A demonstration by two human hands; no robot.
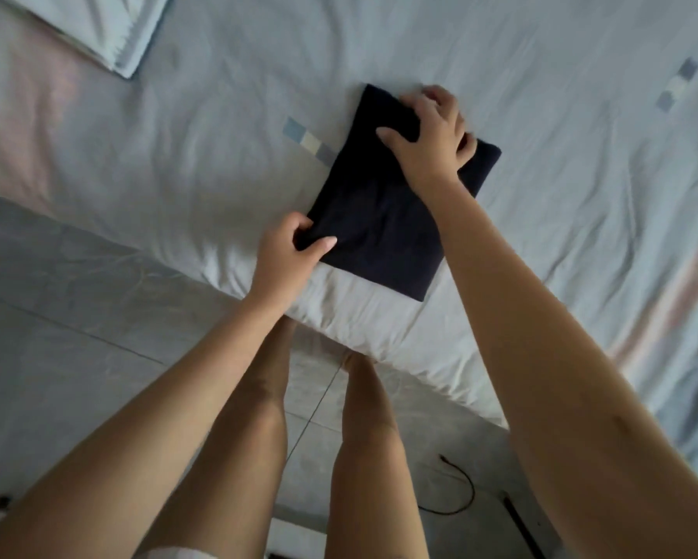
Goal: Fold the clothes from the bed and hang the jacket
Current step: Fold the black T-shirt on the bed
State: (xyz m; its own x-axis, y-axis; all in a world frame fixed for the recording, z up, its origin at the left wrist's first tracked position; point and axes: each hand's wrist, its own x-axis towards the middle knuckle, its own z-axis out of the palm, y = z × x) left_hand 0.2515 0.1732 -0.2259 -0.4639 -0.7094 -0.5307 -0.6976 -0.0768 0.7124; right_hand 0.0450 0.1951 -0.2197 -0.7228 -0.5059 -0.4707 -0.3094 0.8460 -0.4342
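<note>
pale bed [218,175], folded dark garment [379,236], folded sheet [109,30]

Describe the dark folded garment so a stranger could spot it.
On the pale blue bed, look near the edge by the person's legs. A folded navy garment lies flat there, left hand pinching its near corner, right hand gripping its far end. It is the only dark item on the bed.

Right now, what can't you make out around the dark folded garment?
Head view:
- What the dark folded garment is: folds and dim light hide any detail.
- Whether the right hand grips or just presses: blurred fingers cover the far corner.
- The pale folded cloth: cut off by the top edge.
</note>
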